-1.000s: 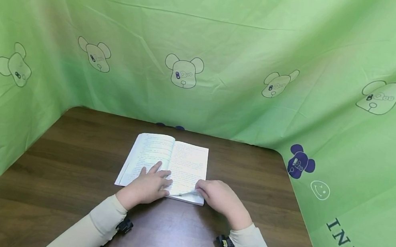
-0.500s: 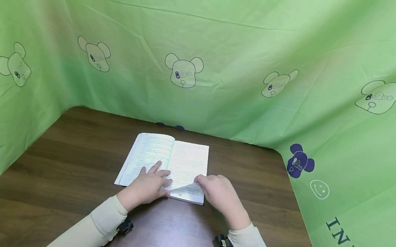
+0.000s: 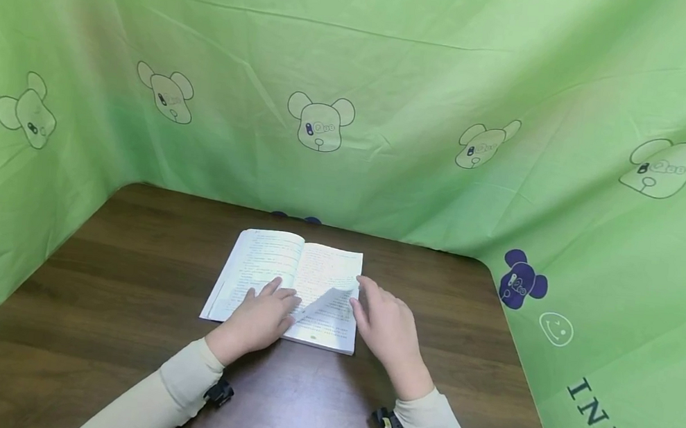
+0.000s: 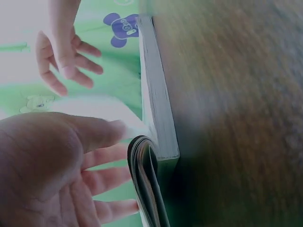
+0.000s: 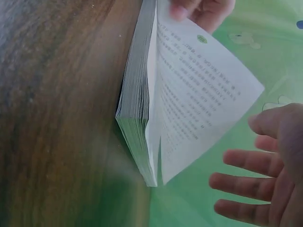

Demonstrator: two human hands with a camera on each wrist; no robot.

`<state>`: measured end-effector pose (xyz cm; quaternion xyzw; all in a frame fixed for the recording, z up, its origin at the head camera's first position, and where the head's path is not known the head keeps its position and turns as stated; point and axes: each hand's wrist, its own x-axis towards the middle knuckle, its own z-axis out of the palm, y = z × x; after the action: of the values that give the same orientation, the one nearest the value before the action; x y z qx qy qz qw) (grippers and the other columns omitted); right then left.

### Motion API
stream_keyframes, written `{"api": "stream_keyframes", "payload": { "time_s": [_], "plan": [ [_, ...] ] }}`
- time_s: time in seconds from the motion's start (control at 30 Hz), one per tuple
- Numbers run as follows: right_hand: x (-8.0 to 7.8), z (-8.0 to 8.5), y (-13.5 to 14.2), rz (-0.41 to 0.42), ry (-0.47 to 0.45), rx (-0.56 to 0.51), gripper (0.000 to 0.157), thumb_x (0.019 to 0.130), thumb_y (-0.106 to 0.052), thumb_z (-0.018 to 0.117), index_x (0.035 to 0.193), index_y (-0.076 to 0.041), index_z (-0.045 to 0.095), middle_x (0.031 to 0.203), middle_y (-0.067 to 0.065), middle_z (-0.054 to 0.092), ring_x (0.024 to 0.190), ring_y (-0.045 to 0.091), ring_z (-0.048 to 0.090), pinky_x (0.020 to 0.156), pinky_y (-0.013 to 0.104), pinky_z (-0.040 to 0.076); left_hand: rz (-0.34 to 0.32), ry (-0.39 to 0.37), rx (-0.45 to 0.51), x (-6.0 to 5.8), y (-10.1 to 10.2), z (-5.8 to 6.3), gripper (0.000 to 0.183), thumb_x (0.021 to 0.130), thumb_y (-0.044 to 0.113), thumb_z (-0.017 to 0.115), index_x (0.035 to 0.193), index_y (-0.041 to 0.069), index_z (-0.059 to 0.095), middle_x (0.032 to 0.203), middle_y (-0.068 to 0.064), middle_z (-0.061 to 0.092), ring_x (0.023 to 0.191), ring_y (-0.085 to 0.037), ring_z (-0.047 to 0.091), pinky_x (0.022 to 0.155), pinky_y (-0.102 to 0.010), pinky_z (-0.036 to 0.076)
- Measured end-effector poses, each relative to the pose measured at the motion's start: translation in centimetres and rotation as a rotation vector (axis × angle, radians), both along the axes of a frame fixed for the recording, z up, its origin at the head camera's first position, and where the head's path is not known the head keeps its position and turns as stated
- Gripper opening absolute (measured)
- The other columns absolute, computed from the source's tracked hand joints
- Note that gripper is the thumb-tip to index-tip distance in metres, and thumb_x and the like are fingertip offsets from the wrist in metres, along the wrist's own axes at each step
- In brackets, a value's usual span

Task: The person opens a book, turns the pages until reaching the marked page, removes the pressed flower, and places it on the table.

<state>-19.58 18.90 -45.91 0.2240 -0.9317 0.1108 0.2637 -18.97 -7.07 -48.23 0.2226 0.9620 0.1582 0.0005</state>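
Note:
An open book [image 3: 270,252] with printed pages lies on the table. My left hand [image 3: 256,320] rests with fingers spread across the left page and the lower spine. From the right half one page [image 5: 203,94] stands raised, its loose corner lifted towards the right. Beside that corner is my right hand [image 3: 392,331], its fingers extended and apart. In the right wrist view the thumb tip is right by the page's corner, and the other fingers [image 5: 246,184] hold nothing. The left wrist view shows the left thumb [image 4: 102,132] beside the curved bundle of left-hand pages [image 4: 144,161].
A brown wooden table [image 3: 142,276] lies under the book. Green cloth [image 3: 397,59] with bear-head prints hangs around its back and sides. Dark wrist cameras [image 3: 219,393] sit at both cuffs.
The right hand pinched the lower right page corner and raised it; now its fingers have spread off the paper. The page has lifted further up and leftward. The left hand stays nearly in place.

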Motion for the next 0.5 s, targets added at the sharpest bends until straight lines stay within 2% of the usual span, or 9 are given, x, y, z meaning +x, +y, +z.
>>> {"api": "stream_keyframes", "payload": {
  "time_s": [0.13,0.27,0.37,0.5],
  "plan": [
    [0.0,-0.2,-0.2,0.002,-0.102,0.026,0.026,0.095,-0.025,0.072,0.116,-0.010,0.070,0.086,0.003,0.074,0.071,0.022,0.069,0.066,0.044,0.056,0.058,0.078,0.086,-0.3,0.0,0.1,0.064,0.099,0.030,0.068,0.154,0.007,0.044,0.150,-0.016,0.054,0.140,-0.038,0.049,0.103,-0.064,0.046],
    [-0.1,-0.7,-0.2,0.053,-0.200,0.080,0.018,0.093,-0.027,0.075,0.105,-0.013,0.075,0.095,0.001,0.076,0.086,0.021,0.073,0.076,0.043,0.058,0.094,0.234,0.123,-0.5,-0.2,0.3,0.104,0.088,0.028,0.082,0.164,0.006,0.013,0.150,-0.023,0.049,0.135,-0.041,0.052,0.101,-0.061,0.048],
    [-0.1,-1.1,-0.2,0.129,-0.259,0.140,0.023,0.092,-0.030,0.076,0.107,-0.013,0.075,0.110,0.004,0.076,0.104,0.022,0.072,0.089,0.044,0.057,0.114,0.323,0.102,-0.5,-0.3,0.4,0.117,0.083,0.026,0.087,0.164,0.007,0.005,0.157,-0.025,0.039,0.141,-0.044,0.043,0.104,-0.066,0.044],
    [0.0,-1.5,-0.1,0.233,-0.325,0.210,0.037,0.090,-0.031,0.078,0.119,-0.009,0.073,0.129,0.012,0.070,0.120,0.028,0.067,0.100,0.046,0.052,0.115,0.361,0.054,-0.6,-0.4,0.4,0.116,0.081,0.023,0.088,0.164,0.009,0.009,0.167,-0.025,0.017,0.152,-0.047,0.021,0.111,-0.074,0.030]
  ]
}}
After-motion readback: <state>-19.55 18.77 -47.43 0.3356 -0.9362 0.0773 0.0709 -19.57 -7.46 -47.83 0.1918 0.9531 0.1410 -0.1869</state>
